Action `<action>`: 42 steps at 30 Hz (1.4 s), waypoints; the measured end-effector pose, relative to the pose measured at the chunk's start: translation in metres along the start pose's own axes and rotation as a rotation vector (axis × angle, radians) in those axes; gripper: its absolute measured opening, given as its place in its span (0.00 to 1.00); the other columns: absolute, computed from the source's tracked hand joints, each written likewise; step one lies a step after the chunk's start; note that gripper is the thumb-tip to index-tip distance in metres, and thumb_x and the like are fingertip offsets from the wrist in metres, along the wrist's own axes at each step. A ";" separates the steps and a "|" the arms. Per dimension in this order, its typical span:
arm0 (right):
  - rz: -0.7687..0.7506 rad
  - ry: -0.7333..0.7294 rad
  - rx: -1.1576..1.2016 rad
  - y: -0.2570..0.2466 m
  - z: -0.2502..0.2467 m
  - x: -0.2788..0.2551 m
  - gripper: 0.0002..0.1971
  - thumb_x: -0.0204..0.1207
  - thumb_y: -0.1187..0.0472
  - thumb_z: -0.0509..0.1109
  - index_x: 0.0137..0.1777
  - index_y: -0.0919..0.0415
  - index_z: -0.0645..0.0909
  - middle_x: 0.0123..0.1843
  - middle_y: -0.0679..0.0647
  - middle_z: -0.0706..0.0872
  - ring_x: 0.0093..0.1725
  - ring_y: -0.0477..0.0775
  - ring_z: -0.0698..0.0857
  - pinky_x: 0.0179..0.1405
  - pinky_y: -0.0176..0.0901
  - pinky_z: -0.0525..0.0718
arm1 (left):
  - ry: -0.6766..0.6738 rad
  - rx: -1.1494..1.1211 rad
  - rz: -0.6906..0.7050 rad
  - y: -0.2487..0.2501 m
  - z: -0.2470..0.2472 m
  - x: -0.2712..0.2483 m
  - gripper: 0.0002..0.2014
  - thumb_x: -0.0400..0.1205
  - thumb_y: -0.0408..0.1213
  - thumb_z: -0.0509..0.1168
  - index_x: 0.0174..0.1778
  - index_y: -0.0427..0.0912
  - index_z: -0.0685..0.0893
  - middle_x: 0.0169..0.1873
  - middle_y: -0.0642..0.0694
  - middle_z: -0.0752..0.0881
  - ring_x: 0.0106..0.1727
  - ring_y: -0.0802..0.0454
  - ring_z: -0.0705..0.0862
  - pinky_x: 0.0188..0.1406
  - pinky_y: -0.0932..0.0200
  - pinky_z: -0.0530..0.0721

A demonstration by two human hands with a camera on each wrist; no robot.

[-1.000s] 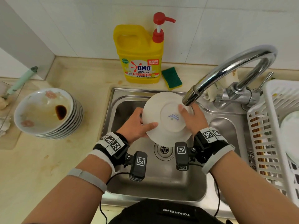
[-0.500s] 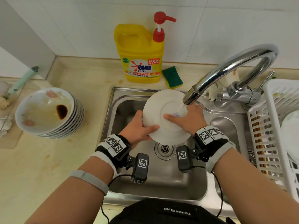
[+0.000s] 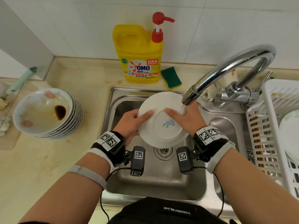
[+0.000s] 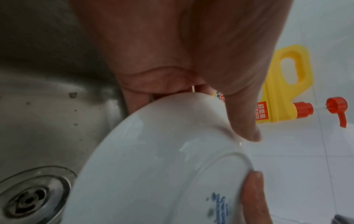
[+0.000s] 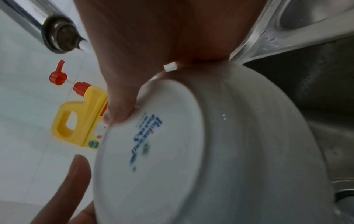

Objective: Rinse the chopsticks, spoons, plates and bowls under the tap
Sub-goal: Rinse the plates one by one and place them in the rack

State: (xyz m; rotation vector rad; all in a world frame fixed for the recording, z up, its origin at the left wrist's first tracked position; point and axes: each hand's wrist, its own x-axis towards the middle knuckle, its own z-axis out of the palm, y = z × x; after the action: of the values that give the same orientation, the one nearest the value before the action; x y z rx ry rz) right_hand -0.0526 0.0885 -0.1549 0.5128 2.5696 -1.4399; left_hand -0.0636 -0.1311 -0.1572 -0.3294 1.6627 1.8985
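Observation:
Over the sink (image 3: 123,101) I hold a white plate (image 3: 163,126) with its underside and blue maker's mark facing me. My left hand (image 3: 129,123) grips its left rim, thumb lying on the back. My right hand (image 3: 187,117) grips the right rim, its thumb reaching to the foot ring. The tap spout (image 3: 191,97) ends just above the plate's upper right edge, and a thin stream of water leaves it. The left wrist view shows the left hand (image 4: 191,60) pinching the plate (image 4: 153,166). In the right wrist view the right hand (image 5: 153,37) holds the wet plate (image 5: 191,151).
A stack of dirty bowls (image 3: 43,113) with dark sauce in the top one stands on the counter at left. A yellow detergent bottle (image 3: 139,54) and a green sponge (image 3: 171,76) sit behind the sink. At right, a white drying rack (image 3: 273,120) holds chopsticks (image 3: 258,143) and a plate (image 3: 289,135).
My right thumb slid from the plate's right rim inward across its back. The plate turned a little between my hands and stayed under the spout.

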 end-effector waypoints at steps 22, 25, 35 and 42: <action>0.183 0.035 0.001 -0.002 0.011 0.007 0.29 0.87 0.35 0.50 0.64 0.61 0.78 0.49 0.56 0.84 0.49 0.55 0.83 0.52 0.49 0.74 | -0.130 -0.241 -0.076 -0.011 -0.011 -0.003 0.25 0.80 0.38 0.73 0.74 0.38 0.81 0.67 0.37 0.88 0.67 0.37 0.87 0.56 0.42 0.89; 0.123 0.037 -0.055 -0.009 0.010 0.005 0.25 0.91 0.42 0.50 0.41 0.57 0.75 0.33 0.52 0.77 0.35 0.49 0.77 0.39 0.49 0.72 | -0.094 -0.186 -0.063 -0.007 -0.012 -0.003 0.26 0.79 0.42 0.73 0.73 0.40 0.82 0.64 0.38 0.89 0.65 0.38 0.88 0.54 0.43 0.90; 0.318 0.064 0.229 0.006 0.019 -0.001 0.33 0.83 0.30 0.57 0.77 0.54 0.71 0.63 0.53 0.81 0.63 0.57 0.80 0.62 0.50 0.74 | -0.093 -0.224 -0.047 -0.013 -0.011 -0.005 0.26 0.79 0.42 0.71 0.74 0.41 0.81 0.64 0.38 0.89 0.62 0.40 0.89 0.54 0.45 0.90; 0.243 0.089 0.119 0.004 0.013 0.003 0.29 0.85 0.33 0.57 0.65 0.60 0.79 0.47 0.48 0.82 0.54 0.56 0.82 0.52 0.45 0.71 | -0.090 -0.149 -0.055 -0.009 -0.012 -0.002 0.26 0.76 0.38 0.76 0.72 0.41 0.82 0.64 0.39 0.89 0.66 0.36 0.87 0.57 0.38 0.89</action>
State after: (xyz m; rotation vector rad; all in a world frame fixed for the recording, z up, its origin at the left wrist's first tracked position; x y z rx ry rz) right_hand -0.0546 0.0801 -0.1658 0.8913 2.3926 -1.5194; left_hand -0.0595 -0.1430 -0.1659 -0.3408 1.4437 1.9713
